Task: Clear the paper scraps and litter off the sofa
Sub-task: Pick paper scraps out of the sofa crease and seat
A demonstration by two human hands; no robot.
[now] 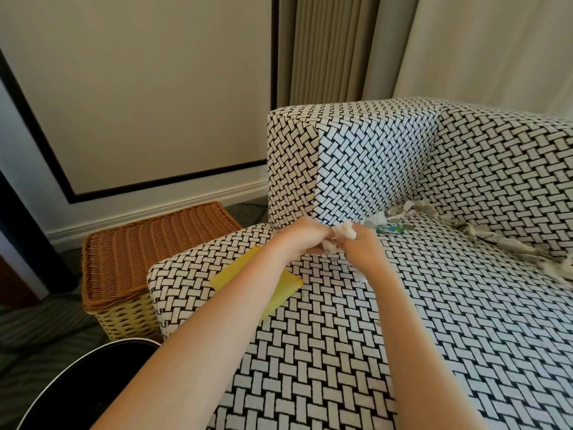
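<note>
Sofa (449, 336), upholstered in a black-and-white basket-weave print, is viewed from above the seat; a block armrest (366, 169) stands at the far left end; the backrest (511, 169) runs off to the right. Room: a cream panelled wall (139, 88) edged in dark trim; pleated curtains (328, 48) behind the armrest; dark striped carpet (40, 330) below. A wicker basket (148, 246) with a flat woven lid is set on the floor just beside the sofa's left end; the rim of a black bin (93, 377) is seen at the lower left. A yellow sheet (279, 290) is laid flat on the seat corner, partly covered by the left forearm.

Wad of paper (344, 233), white and crumpled, is held over the seat near the armrest's foot; its long axis cannot be told; it is gripped by the curled fingers of the left hand (305, 237) and pinched by the right hand (362, 249).

Trail of scraps (508, 245) is strewn along the crease between seat and backrest; its long axis runs from the armrest corner toward the right edge; a blue-green wrapper (391, 229) lies at its left end.
</note>
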